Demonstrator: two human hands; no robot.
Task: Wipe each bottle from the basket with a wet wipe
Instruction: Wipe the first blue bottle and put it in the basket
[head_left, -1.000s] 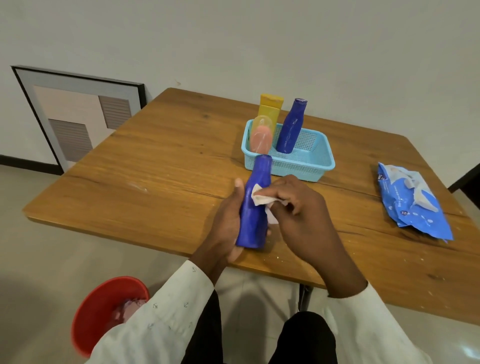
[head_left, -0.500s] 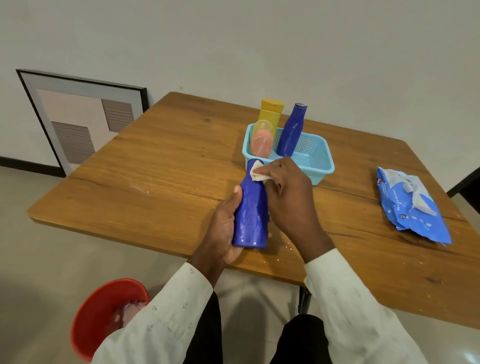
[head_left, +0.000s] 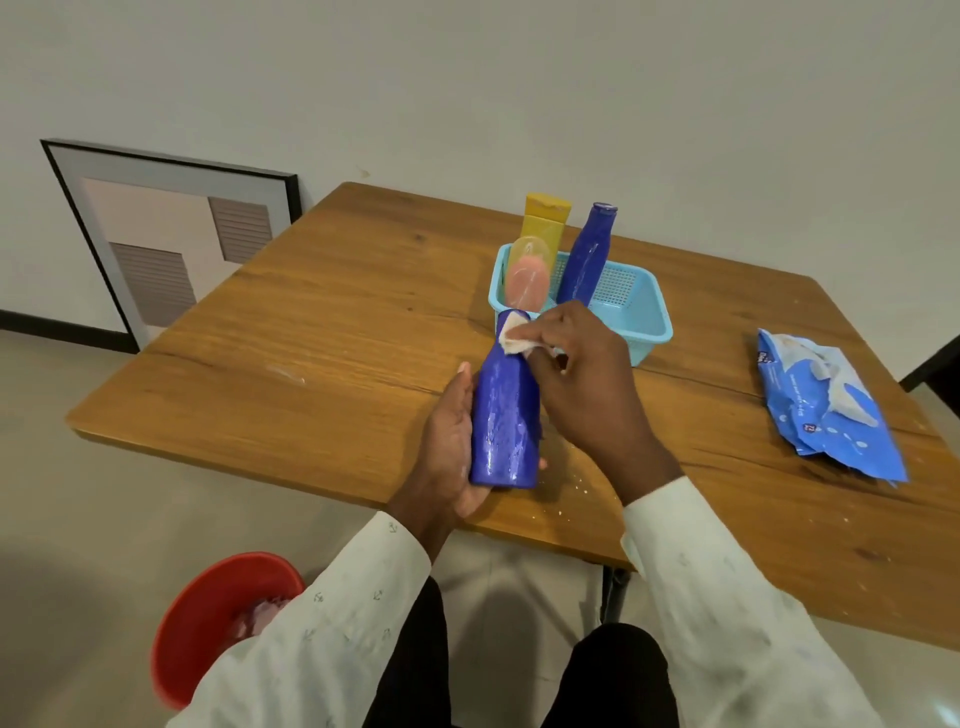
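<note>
Since a moment ago my right hand (head_left: 582, 384) has slid the crumpled white wet wipe (head_left: 514, 340) from the shoulder up to the neck of the tall glossy blue plastic bottle (head_left: 506, 415), which my left hand (head_left: 449, 441) grips low, just in front of the light-blue plastic basket (head_left: 641, 317) on the wooden counter (head_left: 322, 353). Right fingers pinch the wipe. I judge this bottle nearly done; three wait in the basket.

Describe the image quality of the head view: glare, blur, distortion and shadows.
Head view: wide-angle bending bows the table edge; wet glare streaks the held blue bottle; the red bin at bottom left is soft and blurred; the hands, left and right, stay fairly sharp; soft, even light, faint shadows under the table.
</note>
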